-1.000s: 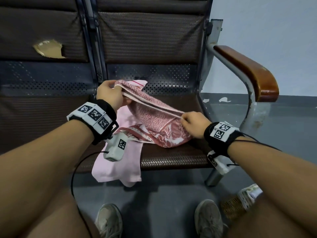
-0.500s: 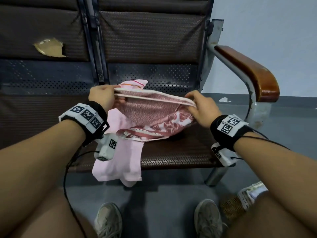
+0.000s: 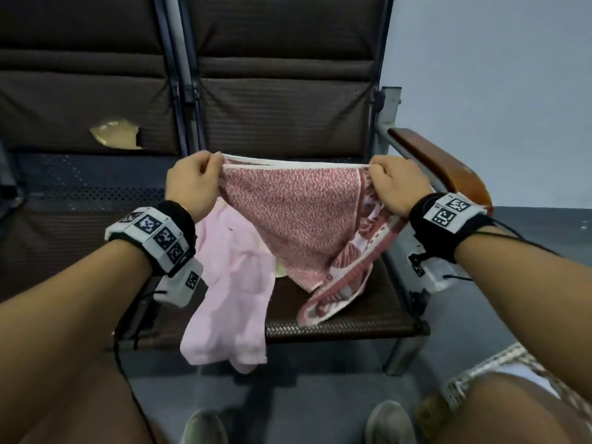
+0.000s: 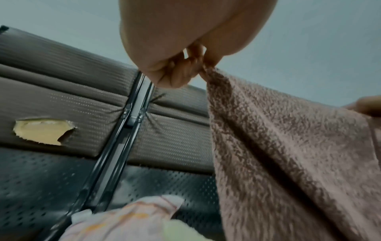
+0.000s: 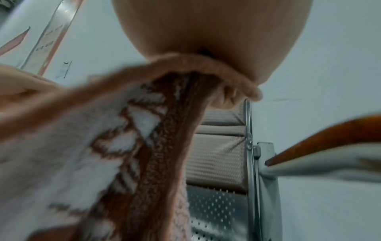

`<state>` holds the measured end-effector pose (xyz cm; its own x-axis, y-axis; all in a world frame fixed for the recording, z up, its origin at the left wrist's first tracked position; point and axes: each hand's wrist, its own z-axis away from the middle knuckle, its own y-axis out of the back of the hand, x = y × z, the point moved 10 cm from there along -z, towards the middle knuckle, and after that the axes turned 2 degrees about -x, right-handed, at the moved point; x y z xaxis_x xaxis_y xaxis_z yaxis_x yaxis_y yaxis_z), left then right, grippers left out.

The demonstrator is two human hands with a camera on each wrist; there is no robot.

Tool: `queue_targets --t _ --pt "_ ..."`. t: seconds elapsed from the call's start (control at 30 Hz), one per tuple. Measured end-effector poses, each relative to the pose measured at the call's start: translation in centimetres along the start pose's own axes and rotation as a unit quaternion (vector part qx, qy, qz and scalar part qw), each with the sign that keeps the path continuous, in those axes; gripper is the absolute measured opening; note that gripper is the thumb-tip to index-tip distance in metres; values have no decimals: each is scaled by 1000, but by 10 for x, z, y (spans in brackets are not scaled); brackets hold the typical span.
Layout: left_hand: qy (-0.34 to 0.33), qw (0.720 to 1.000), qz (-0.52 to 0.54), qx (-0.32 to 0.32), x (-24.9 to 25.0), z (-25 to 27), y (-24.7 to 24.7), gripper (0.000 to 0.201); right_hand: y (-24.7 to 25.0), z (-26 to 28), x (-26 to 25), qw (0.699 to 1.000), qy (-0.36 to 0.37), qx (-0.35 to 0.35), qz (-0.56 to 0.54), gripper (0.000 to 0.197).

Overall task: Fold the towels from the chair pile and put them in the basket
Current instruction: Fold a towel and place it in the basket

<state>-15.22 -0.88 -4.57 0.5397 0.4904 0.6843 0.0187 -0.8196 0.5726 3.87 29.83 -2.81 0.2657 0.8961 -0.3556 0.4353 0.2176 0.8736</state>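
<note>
A red-and-white patterned towel [image 3: 288, 216] hangs stretched between both hands above the chair seat [image 3: 352, 325]. My left hand [image 3: 195, 181] pinches its upper left corner, and the left wrist view shows the left hand [image 4: 185, 65] with fingers curled on the towel [image 4: 288, 154]. My right hand [image 3: 394, 184] grips the upper right corner; the patterned towel [image 5: 103, 146] fills the right wrist view below the right hand [image 5: 216, 48]. The towel's lower end trails onto the seat. A pale pink towel [image 3: 230, 299] lies on the seat and droops over its front edge.
The brown padded chair row has a torn patch [image 3: 115, 136] on the left backrest. A wooden armrest [image 3: 442, 165] juts out at the right. A woven basket [image 3: 499, 370] shows at the lower right, partly behind my knee. My shoes stand on the grey floor below.
Both hands have risen and moved apart, lifting the patterned towel off the seat and pulling its top edge taut. The pink towel stays on the chair.
</note>
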Motion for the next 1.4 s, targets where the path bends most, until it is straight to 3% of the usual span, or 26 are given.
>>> queue_targets --t 0.1,0.2,0.33,0.47,0.63,0.77,0.87,0.97,1.07,1.13,1.2,1.23,1.33,1.37,1.4 --pt "-23 986 164 33 26 -17 19 41 25 -9 -15 999 33 -31 -17 30" --pt "-5 981 187 50 44 -29 30 44 41 -14 -26 996 69 -51 -5 22" --pt "-22 990 132 -35 70 -27 21 58 54 -17 -26 996 51 -66 -4 21" --pt "-33 983 149 -104 74 -23 17 37 71 -14 -30 999 39 -32 -3 29" --pt "-3 974 211 -79 57 -29 18 19 82 -10 -33 999 46 -14 12 44" --pt "42 970 235 -40 43 -33 10 60 84 -12 -25 999 3 -11 -34 55" --pt "100 955 280 -8 49 -28 -3 52 77 -15 -22 996 -51 -10 -68 59" --pt "118 935 333 -19 76 -15 -22 54 63 -13 -26 984 -97 -19 -148 52" --pt "72 919 372 -106 123 14 -48 61 43 -7 -41 953 -133 -38 -268 39" --pt "27 927 339 -161 150 38 -64 71 30 -1 -53 914 -162 -59 -367 33" --pt "-18 941 277 -195 168 58 -73 65 18 7 -62 877 -191 -94 -431 40" --pt "-28 943 257 -211 172 64 -76 57 15 10 -67 879 -181 -112 -428 39" --pt "64 913 323 -241 162 67 -77 35 17 19 -80 902 -119 -142 -391 10" --pt "91 908 345 -220 153 63 -73 29 16 21 -81 902 -110 -157 -388 13" --pt "97 921 333 -179 144 55 -63 23 14 23 -83 897 -104 -180 -391 22"
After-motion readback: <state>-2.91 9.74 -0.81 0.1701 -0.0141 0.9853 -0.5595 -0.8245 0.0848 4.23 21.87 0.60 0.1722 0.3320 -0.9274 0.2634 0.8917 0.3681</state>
